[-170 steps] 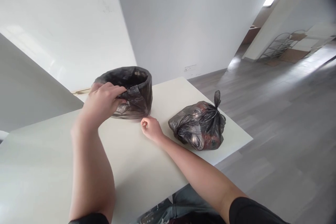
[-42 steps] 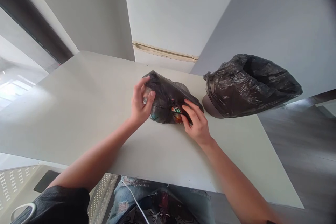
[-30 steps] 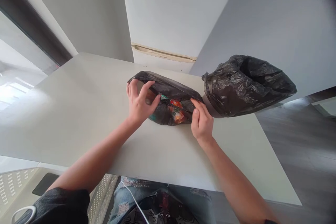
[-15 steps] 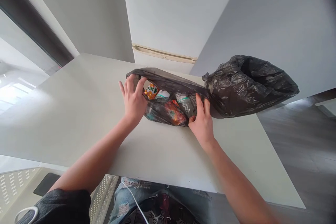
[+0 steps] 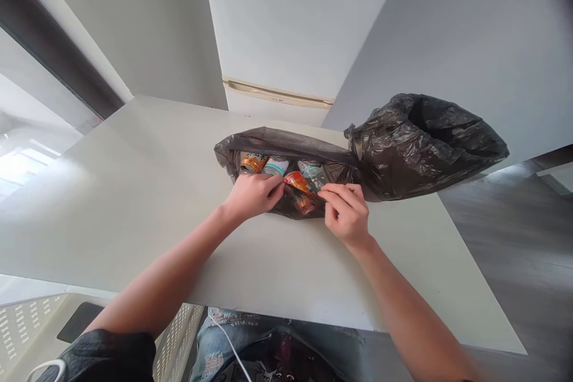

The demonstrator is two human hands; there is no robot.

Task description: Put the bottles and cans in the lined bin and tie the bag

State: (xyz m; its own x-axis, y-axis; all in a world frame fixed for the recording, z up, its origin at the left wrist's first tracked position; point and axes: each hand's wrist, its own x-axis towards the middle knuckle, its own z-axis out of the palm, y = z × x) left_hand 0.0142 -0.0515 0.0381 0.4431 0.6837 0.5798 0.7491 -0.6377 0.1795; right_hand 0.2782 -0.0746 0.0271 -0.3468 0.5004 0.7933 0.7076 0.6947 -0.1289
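Observation:
A black plastic bag lies on the white table, its side gaping open. Inside rest an orange can or packet, a white container with a teal band, a red-orange one and another pale one; their exact kinds I cannot make out. My left hand is closed on the near edge of the opening, fingertips pinching the film. Farther right, my right hand pinches the same edge between thumb and fingers.
A second part of black plastic, bunched and hollow-mouthed, sticks out past the table's right side. Behind the table stands a white refrigerator. A pale perforated chair holding a dark phone-like slab is at lower left.
My left hand has moved right and nearer from the bag's left end to its near edge. My right hand has closed into a pinch. The near film sits lower, showing more contents.

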